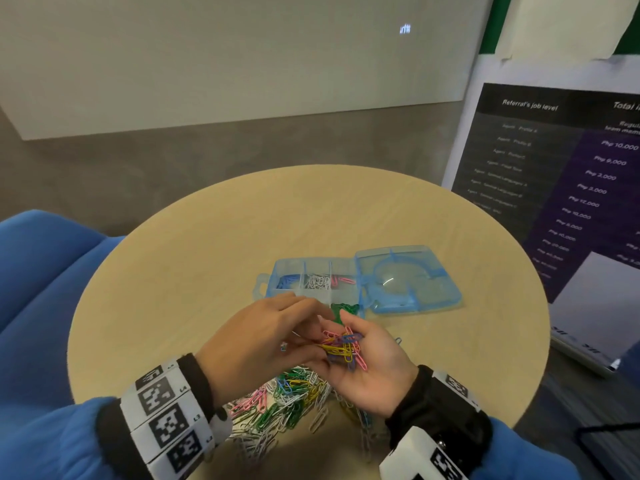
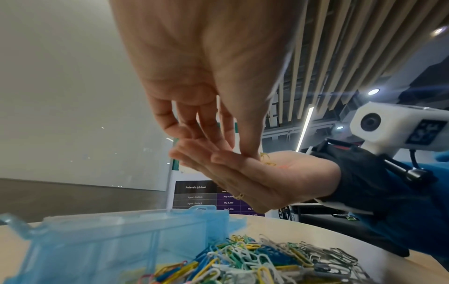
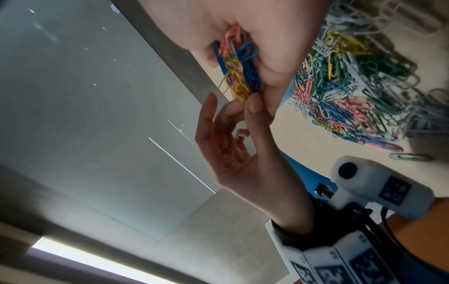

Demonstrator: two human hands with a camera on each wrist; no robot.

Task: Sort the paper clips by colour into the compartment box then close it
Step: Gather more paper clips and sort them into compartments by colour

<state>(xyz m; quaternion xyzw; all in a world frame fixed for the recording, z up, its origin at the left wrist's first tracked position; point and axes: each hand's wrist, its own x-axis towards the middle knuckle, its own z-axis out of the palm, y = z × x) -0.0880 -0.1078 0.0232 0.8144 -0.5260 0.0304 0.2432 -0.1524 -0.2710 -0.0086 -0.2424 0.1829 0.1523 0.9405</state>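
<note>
My right hand point(image 1: 367, 358) is palm up above the table and cups a mixed bunch of paper clips point(image 1: 343, 344), pink, yellow and blue point(image 3: 239, 65). My left hand point(image 1: 308, 329) reaches into that palm, its thumb point(image 3: 253, 104) and a finger pinching yellow clips at the end of the bunch point(image 2: 266, 159). Behind the hands lies the open blue compartment box point(image 1: 277, 271), its lid point(image 1: 408, 278) flat to the right. Its compartments hold blue point(image 1: 287, 281), white point(image 1: 318, 282), pink point(image 1: 343, 280) and green clips point(image 1: 343, 308). A big mixed pile of clips point(image 1: 287, 396) lies under my hands.
The round wooden table point(image 1: 207, 237) carries only the box and the clips. A blue chair point(image 1: 45, 271) stands to the left. A printed poster board point(image 1: 571, 188) leans at the right, beyond the table edge. One loose clip point(image 1: 398, 340) lies right of my right hand.
</note>
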